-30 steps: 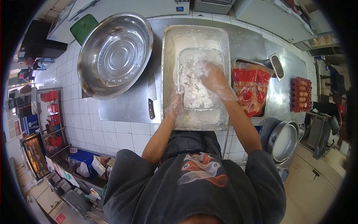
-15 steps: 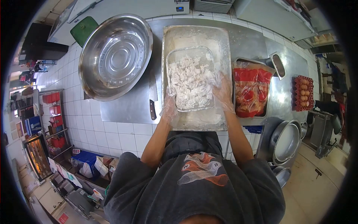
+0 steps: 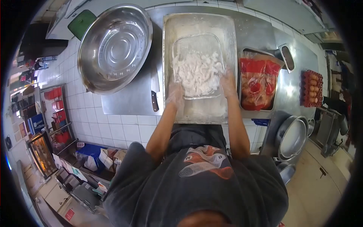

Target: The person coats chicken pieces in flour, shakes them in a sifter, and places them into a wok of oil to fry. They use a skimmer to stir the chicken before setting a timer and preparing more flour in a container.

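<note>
A rectangular wire-mesh basket (image 3: 193,41) lies within a large, flour-dusted metal tray (image 3: 200,113). Heaped in the basket are flour-coated pieces (image 3: 198,73), slightly blurred, of a food I cannot identify. Clear plastic gloves cover both hands. My left hand (image 3: 175,94) is closed on the basket's left side, near its front corner. On the opposite side, my right hand (image 3: 228,84) grips the basket's right edge. The fingertips of both hands are partly hidden by blur and flour.
Left of the tray are a big steel bowl (image 3: 118,53) and a knife (image 3: 154,96). To the right stand a tray holding a red-and-clear bag (image 3: 259,81), a small metal container (image 3: 286,57) and an egg carton (image 3: 312,89). A pot (image 3: 293,136) sits at lower right.
The coated pieces have shifted within the basket toward me, baring mesh at its far end. Both hands stay on the basket's sides. The whole view has shifted slightly.
</note>
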The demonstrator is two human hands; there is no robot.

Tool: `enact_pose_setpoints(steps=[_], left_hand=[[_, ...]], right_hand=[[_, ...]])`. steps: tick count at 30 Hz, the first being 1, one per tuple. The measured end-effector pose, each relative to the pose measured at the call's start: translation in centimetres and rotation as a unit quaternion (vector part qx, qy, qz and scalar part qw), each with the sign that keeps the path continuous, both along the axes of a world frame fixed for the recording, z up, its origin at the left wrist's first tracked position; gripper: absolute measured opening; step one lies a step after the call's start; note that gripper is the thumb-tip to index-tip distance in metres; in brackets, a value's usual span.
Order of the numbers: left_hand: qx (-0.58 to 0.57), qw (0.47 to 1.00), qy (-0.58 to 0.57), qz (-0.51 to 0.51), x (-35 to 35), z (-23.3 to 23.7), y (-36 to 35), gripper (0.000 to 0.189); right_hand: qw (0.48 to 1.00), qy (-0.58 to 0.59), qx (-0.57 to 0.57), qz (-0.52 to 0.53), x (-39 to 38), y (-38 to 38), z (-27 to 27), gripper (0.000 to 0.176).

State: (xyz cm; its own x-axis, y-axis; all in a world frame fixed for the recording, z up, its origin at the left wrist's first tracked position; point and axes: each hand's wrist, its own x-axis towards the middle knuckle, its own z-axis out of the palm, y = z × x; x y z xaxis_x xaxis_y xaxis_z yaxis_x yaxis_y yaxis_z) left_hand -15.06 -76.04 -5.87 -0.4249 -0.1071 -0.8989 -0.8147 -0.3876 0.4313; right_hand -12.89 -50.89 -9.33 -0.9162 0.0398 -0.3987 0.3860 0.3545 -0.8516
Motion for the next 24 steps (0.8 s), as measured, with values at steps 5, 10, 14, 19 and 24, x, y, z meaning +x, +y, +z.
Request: enact_pose_setpoints(steps=[5,10,14,19,24], left_hand=[[-0.056,0.998,-0.027,0.009,-2.4,4.3,1.4,0.052],[-0.037,0.994,-0.098,-0.023,-9.8,6.3,1.4,0.047],[-0.023,0.986,-0.148,-0.079,-4.1,5.1,0.5,0.044],[-0.143,0.969,0.194,-0.063,0.1,-4.1,-0.2,0.038],[-0.009,0.960,0.280,-0.005,1.8,-3.2,0.0,0.055]], right_hand=[[0.988,0.108,-0.079,-0.071,-4.4,-0.6,-1.7,0.050],[0.988,0.078,-0.089,-0.099,-4.6,-1.4,-0.2,0.042],[0.998,0.010,0.053,-0.023,-6.0,-0.3,-2.8,0.038],[0.991,0.063,-0.011,-0.114,-4.1,-2.4,2.5,0.039],[0.989,0.130,0.058,-0.039,-4.6,0.0,-2.8,0.046]])
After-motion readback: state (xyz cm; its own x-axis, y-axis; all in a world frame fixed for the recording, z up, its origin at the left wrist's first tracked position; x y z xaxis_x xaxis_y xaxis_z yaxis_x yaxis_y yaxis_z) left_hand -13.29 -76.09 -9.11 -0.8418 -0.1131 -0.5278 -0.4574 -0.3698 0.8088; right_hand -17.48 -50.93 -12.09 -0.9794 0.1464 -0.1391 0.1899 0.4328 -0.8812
